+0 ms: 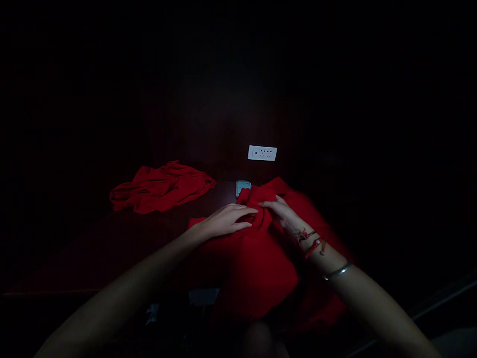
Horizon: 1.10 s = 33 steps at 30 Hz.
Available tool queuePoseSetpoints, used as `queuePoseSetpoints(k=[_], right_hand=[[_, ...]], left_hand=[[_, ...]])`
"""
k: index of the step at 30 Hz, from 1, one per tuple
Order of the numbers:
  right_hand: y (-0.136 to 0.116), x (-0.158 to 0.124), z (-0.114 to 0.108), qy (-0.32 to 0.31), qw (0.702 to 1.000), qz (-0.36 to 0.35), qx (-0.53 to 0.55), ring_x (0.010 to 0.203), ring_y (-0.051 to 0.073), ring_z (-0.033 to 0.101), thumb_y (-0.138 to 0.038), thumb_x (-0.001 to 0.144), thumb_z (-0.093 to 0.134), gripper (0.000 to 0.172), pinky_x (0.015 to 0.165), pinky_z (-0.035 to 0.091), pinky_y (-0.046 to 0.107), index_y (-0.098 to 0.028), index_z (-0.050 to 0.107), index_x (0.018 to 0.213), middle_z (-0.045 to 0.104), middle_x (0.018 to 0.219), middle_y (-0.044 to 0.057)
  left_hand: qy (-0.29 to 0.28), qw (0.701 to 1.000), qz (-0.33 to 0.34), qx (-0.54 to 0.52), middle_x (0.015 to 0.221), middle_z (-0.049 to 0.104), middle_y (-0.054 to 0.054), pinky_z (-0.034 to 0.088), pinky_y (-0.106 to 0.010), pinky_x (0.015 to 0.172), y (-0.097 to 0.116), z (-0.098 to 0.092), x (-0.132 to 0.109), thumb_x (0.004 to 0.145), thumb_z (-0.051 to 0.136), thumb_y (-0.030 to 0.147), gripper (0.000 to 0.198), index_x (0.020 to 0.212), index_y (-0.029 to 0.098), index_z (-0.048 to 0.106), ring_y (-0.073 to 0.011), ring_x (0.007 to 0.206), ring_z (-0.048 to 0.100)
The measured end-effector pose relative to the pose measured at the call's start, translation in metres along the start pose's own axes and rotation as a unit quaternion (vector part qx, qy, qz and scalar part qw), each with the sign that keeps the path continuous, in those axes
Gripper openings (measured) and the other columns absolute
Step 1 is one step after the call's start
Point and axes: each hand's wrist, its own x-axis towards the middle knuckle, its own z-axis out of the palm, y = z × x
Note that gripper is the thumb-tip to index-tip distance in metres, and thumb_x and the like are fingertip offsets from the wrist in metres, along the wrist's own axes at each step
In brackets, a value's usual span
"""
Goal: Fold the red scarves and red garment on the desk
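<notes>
A large red cloth [261, 273], perhaps a garment, drapes over the table and hangs down toward me. My left hand [229, 220], with a ring on one finger, rests on its upper part, fingers stretched out and thumb apart. Close by on the right, my right hand [282, 209] has its fingers closed on a fold of the same cloth. Some of the right fingers are hidden by the hand and fabric. On that wrist are red string bracelets [315, 244] and a metal bangle [338, 271].
A second red cloth [164, 188] lies crumpled at the left on the dark table [122, 243]. Behind the draped cloth is a small pale-blue object [243, 187]. A white socket panel [262, 153] is on the back wall. The surroundings are very dark.
</notes>
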Motion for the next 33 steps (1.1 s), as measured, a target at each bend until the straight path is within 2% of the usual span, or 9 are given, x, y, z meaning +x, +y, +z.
queuePoseSetpoints(k=[4, 10, 13, 16, 18, 21, 23, 28, 33], right_hand=[[-0.004, -0.005, -0.023, 0.029, 0.997, -0.039, 0.064, 0.073, 0.017, 0.058, -0.019, 0.050, 0.066, 0.034, 0.072, 0.046, 0.032, -0.015, 0.053, 0.081, 0.062, 0.079, 0.003], [-0.102, 0.011, -0.102, 0.161, 0.942, -0.293, 0.036, 0.092, 0.013, 0.051, -0.014, 0.062, 0.052, 0.038, 0.080, 0.040, 0.028, -0.016, 0.048, 0.100, 0.053, 0.106, 0.006], [-0.126, 0.010, -0.141, 0.333, 0.888, -0.261, -0.182, 0.096, 0.019, 0.048, -0.010, 0.061, 0.053, 0.053, 0.081, 0.037, 0.034, -0.007, 0.041, 0.113, 0.047, 0.110, 0.017], [-0.115, 0.001, -0.149, 0.437, 0.759, -0.185, -0.446, 0.106, 0.028, 0.038, -0.010, 0.056, 0.058, 0.073, 0.086, 0.030, 0.042, -0.002, 0.030, 0.123, 0.035, 0.119, 0.024], [-0.092, -0.002, -0.136, 0.358, 0.697, -0.223, -0.580, 0.112, 0.029, 0.030, -0.015, 0.062, 0.055, 0.072, 0.090, 0.025, 0.042, -0.007, 0.025, 0.126, 0.029, 0.124, 0.020], [-0.047, 0.000, -0.106, -0.029, 0.695, -0.201, -0.690, 0.112, 0.022, 0.034, -0.030, 0.074, 0.044, 0.053, 0.092, 0.027, 0.036, -0.015, 0.032, 0.124, 0.038, 0.122, 0.011], [-0.020, 0.004, -0.087, -0.185, 0.669, -0.136, -0.707, 0.114, 0.022, 0.031, -0.040, 0.073, 0.044, 0.055, 0.093, 0.025, 0.034, -0.016, 0.035, 0.123, 0.037, 0.123, 0.010], [0.007, 0.017, -0.064, -0.265, 0.624, -0.053, -0.733, 0.096, 0.022, 0.048, -0.033, 0.070, 0.049, 0.048, 0.082, 0.034, 0.030, -0.016, 0.045, 0.116, 0.053, 0.107, 0.010], [-0.016, 0.028, -0.088, -0.235, 0.631, -0.081, -0.735, 0.071, 0.016, 0.055, -0.028, 0.075, 0.044, 0.025, 0.065, 0.039, 0.024, -0.015, 0.059, 0.090, 0.061, 0.080, 0.006]], left_hand=[[0.110, 0.992, -0.055, -0.028, 0.100, 0.054, -0.003, 0.037, -0.026, 0.082, -0.031, 0.004, -0.012, 0.084, 0.031, 0.033, 0.032, 0.105, 0.019, 0.049, -0.0147, 0.092, 0.049], [0.215, 0.968, -0.127, 0.003, 0.097, 0.054, -0.004, 0.037, -0.027, 0.082, -0.070, 0.005, -0.011, 0.084, 0.028, 0.032, 0.032, 0.100, 0.017, 0.051, -0.0142, 0.092, 0.048], [0.207, 0.970, -0.131, -0.002, 0.103, 0.052, -0.004, 0.035, -0.027, 0.085, -0.073, 0.019, 0.004, 0.085, 0.026, 0.031, 0.034, 0.104, 0.016, 0.049, -0.0139, 0.096, 0.047], [0.121, 0.988, -0.096, -0.026, 0.116, 0.047, -0.005, 0.028, -0.027, 0.092, -0.071, 0.039, 0.019, 0.085, 0.025, 0.033, 0.038, 0.112, 0.016, 0.044, -0.0140, 0.107, 0.040], [0.046, 0.994, -0.086, -0.052, 0.123, 0.042, -0.004, 0.025, -0.027, 0.094, -0.070, 0.052, 0.024, 0.085, 0.023, 0.036, 0.041, 0.119, 0.018, 0.038, -0.0139, 0.113, 0.035], [-0.057, 0.991, -0.090, -0.085, 0.126, 0.038, 0.000, 0.025, -0.027, 0.094, -0.074, 0.063, 0.019, 0.085, 0.023, 0.041, 0.044, 0.125, 0.024, 0.030, -0.0141, 0.113, 0.035], [-0.092, 0.986, -0.103, -0.090, 0.126, 0.037, 0.001, 0.025, -0.027, 0.094, -0.079, 0.064, 0.012, 0.084, 0.023, 0.045, 0.046, 0.126, 0.027, 0.028, -0.0151, 0.113, 0.036], [-0.113, 0.984, -0.117, -0.067, 0.129, 0.033, 0.002, 0.023, -0.029, 0.095, -0.086, 0.056, -0.001, 0.083, 0.022, 0.049, 0.047, 0.126, 0.030, 0.027, -0.0164, 0.115, 0.032], [-0.145, 0.981, -0.119, -0.054, 0.130, 0.032, 0.001, 0.018, -0.036, 0.096, -0.086, 0.056, 0.001, 0.081, 0.022, 0.053, 0.049, 0.123, 0.031, 0.032, -0.0200, 0.119, 0.025]])
